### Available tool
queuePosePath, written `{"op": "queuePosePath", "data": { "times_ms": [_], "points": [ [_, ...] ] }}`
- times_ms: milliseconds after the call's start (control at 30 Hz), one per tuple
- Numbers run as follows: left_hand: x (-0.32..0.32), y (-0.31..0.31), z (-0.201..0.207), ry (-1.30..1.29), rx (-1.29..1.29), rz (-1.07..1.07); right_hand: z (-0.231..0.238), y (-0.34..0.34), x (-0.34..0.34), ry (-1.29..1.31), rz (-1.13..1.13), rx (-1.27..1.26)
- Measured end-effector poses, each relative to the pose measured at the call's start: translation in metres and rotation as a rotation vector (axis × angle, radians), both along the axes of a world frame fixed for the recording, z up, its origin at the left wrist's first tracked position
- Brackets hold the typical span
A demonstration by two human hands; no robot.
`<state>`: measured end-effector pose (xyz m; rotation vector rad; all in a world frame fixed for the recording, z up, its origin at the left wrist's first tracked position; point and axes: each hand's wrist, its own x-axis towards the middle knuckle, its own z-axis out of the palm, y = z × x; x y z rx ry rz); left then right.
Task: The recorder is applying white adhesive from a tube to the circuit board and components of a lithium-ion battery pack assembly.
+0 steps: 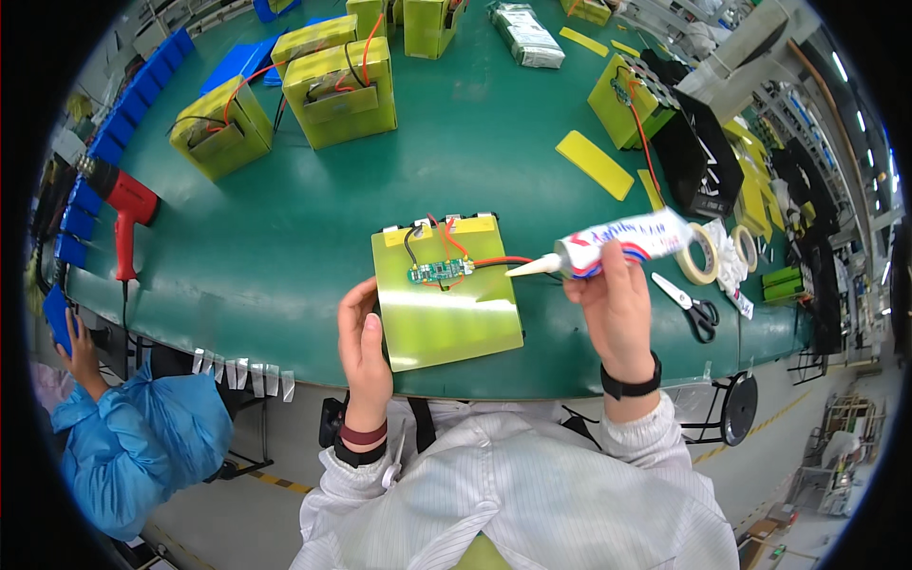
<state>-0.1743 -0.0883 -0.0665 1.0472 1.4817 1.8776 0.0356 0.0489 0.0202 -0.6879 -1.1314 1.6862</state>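
Note:
In front of me on the green table lies a yellow-green battery pack (446,328). A small green circuit board (440,272) sits on its upper face, with red and black wires running from it. My left hand (364,342) rests along the pack's left edge, its fingers curled against the side. My right hand (613,309) grips a white glue tube (622,242) with red and blue print. The tube is tilted sideways, and its pointed nozzle (535,266) hangs near the pack's right edge, beside the red and black leads.
Other yellow battery packs (340,95) stand at the back left. A red heat gun (125,209) lies at the left. Right of me are scissors (686,306), tape rolls (701,256) and a yellow strip (595,164). A co-worker in blue (142,437) holds a blue piece.

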Motion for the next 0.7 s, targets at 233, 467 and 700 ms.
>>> {"op": "queuePosePath", "data": {
  "times_ms": [233, 467, 700],
  "points": [
    [0.001, 0.000, -0.003, -0.028, 0.029, 0.023, -0.003, 0.019, -0.027, -0.395, 0.024, 0.382],
    [0.000, 0.001, -0.002, -0.026, 0.014, 0.015, -0.013, 0.028, -0.032, -0.446, -0.016, 0.539],
    [-0.001, 0.002, -0.001, -0.017, 0.019, 0.007, -0.006, 0.027, -0.033, -0.497, -0.002, 0.487]
  ]
}}
